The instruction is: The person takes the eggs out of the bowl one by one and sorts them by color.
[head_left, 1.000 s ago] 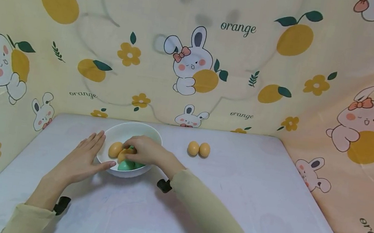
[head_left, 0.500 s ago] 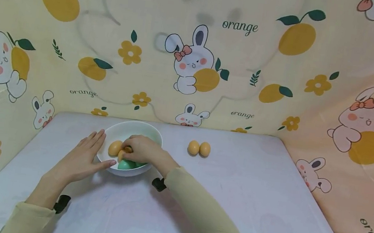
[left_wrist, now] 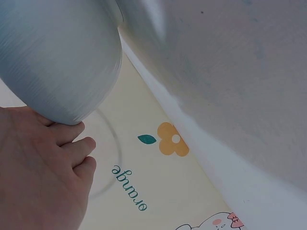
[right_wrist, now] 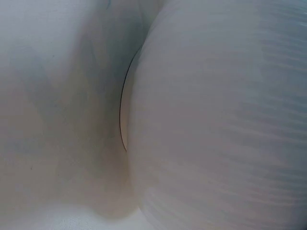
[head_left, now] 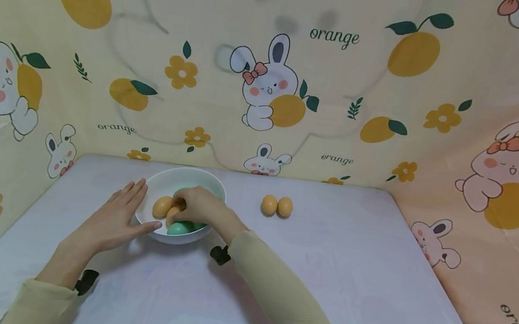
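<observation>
A white bowl (head_left: pixel 166 238) stands at the back left of the table, with brown eggs and green eggs inside. My left hand (head_left: pixel 106 218) rests against its left side, fingers straight along the outside and thumb at the front rim. The left wrist view has the fingertips touching the bowl's outer wall (left_wrist: pixel 62 62). Inside the bowl, my right hand (head_left: pixel 199 207) pinches a brown egg (head_left: pixel 172 216), partly covered by the fingers. Left of it lies another brown egg (head_left: pixel 162 206); a green egg (head_left: pixel 180 228) sits in front. The right wrist view holds only the bowl's outer wall (right_wrist: pixel 216 120) and table.
Two brown eggs (head_left: pixel 285 207) lie side by side on the white table (head_left: pixel 348 272), right of the bowl. A patterned cloth (head_left: pixel 333 84) rises behind the table's back edge and along both sides.
The right hand's fingers have drawn closer round the brown egg. The neighbouring brown egg and the front green egg have shifted slightly right in the bowl. The left hand keeps its place.
</observation>
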Available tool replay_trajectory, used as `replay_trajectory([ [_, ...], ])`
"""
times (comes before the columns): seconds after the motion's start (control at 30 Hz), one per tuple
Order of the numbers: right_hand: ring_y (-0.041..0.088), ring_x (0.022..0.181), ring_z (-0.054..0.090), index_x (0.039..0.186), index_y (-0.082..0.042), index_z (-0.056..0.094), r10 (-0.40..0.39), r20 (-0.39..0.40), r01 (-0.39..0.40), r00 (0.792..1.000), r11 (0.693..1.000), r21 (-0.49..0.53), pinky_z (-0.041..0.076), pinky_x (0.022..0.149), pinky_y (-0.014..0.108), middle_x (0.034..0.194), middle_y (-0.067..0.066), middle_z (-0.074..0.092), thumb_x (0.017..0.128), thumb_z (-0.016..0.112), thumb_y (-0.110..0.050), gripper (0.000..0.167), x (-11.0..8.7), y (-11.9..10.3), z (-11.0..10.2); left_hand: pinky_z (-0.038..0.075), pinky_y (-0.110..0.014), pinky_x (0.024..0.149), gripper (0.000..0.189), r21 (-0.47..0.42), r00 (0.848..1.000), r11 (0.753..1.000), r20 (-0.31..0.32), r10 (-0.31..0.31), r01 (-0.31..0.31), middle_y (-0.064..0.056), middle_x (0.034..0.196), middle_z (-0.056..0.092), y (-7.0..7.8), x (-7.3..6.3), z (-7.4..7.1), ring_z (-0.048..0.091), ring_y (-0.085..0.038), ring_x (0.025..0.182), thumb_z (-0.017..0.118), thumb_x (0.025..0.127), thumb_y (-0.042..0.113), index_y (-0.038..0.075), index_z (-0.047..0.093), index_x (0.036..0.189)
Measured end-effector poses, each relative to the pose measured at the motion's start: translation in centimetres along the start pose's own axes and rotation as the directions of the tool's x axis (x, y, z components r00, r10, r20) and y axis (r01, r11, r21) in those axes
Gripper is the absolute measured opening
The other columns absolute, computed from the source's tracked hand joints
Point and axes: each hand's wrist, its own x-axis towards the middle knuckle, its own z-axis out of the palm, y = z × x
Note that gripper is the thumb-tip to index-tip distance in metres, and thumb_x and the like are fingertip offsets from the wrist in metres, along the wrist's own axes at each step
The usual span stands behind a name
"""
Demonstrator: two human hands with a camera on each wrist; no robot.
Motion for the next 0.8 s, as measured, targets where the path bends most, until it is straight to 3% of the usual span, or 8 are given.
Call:
replay_trajectory([
  [0.53, 0.006, 0.095, 0.058, 0.124, -0.017, 0.078, 0.034, 0.003, -0.034, 0.999, 0.999, 0.026, 0.048, 0.09, 0.018, 0.105, -0.013, 0.071, 0.088, 0.081, -0.05, 0.049, 0.33, 0.25, 0.03, 0.012, -0.064, 0.127, 0.111, 0.009, 1.0, 1.0, 0.004, 0.001, -0.001, -0.026, 0.171, 0.01, 0.28, 0.09, -0.06, 0.008, -0.046, 0.158, 0.057, 0.096, 0.07, -0.009, 0.016, 0.161],
  [0.8, 0.006, 0.091, 0.058, 0.123, -0.013, 0.078, 0.008, -0.016, -0.008, 1.0, 1.0, 0.012, 0.048, 0.085, 0.017, 0.103, -0.011, 0.072, 0.089, 0.084, -0.042, 0.045, 0.2, 0.17, 0.09, 0.012, -0.064, 0.127, 0.112, 0.013, 1.0, 1.0, 0.011, -0.011, 0.011, -0.026, 0.171, 0.01, 0.28, 0.05, -0.02, 0.008, -0.047, 0.158, 0.056, 0.095, 0.071, -0.009, 0.016, 0.161],
])
